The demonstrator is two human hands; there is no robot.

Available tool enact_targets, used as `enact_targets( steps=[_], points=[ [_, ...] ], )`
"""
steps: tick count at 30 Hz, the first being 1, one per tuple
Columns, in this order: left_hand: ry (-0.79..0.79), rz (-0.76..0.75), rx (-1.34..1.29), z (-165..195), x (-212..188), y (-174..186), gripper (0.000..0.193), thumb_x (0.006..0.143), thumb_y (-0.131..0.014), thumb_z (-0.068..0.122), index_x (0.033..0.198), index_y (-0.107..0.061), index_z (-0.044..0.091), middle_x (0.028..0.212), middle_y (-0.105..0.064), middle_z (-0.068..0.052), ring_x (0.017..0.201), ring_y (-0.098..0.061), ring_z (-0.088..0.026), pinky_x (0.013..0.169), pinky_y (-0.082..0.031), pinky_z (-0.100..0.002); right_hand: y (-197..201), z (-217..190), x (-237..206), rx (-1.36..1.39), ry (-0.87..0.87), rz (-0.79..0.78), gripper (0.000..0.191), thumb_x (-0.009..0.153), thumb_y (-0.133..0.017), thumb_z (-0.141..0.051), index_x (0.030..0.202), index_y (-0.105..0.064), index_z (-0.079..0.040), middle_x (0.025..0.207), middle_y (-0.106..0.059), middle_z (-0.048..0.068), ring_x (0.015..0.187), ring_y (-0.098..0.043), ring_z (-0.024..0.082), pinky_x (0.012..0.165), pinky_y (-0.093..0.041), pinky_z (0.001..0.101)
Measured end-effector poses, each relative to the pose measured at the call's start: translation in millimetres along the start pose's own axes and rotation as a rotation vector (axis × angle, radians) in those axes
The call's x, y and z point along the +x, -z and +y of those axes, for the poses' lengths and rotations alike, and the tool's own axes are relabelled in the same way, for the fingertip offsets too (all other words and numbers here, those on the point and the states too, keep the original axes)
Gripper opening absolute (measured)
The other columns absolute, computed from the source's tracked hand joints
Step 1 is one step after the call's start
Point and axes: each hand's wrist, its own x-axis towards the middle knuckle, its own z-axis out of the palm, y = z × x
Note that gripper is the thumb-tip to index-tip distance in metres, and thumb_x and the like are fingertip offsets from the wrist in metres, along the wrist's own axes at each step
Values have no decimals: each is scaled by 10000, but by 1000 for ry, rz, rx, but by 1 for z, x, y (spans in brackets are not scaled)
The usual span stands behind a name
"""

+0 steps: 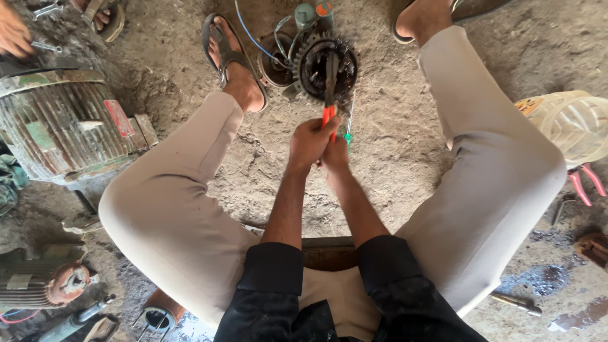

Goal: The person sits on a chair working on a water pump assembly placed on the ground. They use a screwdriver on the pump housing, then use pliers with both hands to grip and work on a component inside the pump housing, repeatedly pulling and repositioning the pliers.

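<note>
Both hands (pixel 320 142) grip orange-handled pliers (pixel 330 88) (upright), red label (pixel 119 118)

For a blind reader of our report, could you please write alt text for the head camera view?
Seen from above, a seated person's left hand and right hand together grip orange-handled pliers, whose tip is inside a small round motor stator on the dirt floor. A large ribbed motor housing lies to the left, and pink-handled pliers to the right.
</note>
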Motion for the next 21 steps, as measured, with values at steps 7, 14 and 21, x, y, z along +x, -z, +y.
enact_targets(
  steps=[7, 14, 21],
  points=[
    [-69, 192, 11, -4, 3, 4, 727, 802, -739, 643, 1230, -698, 56, 1115, -744, -153, 1015, -732, -286, 897, -553, -428, 7, -8, 0, 567, -91, -278, 337, 1026, -476, -294, 1201, -563, -19, 1020, -682, 102, 939, -673, 218, 846, -572, 429],
    [-310, 338, 160, 29, -25, 13, 541, 789, -769, 606, 858, -760, 70, 815, -711, -150, 793, -705, -319, 753, -541, -458, 16, -8, 3, 775, -153, -378, 304, 1016, -515, -296, 1161, -617, -48, 1022, -693, 110, 934, -695, 251, 813, -592, 446],
    [-273, 280, 208, 31, -26, 14, 549, 788, -804, 579, 768, -728, 36, 759, -705, -155, 743, -708, -319, 715, -523, -444, 6, -3, 4, 815, -168, -353, 319, 1064, -492, -372, 1139, -633, -95, 1043, -683, 88, 942, -695, 226, 821, -604, 435]
  ],
)
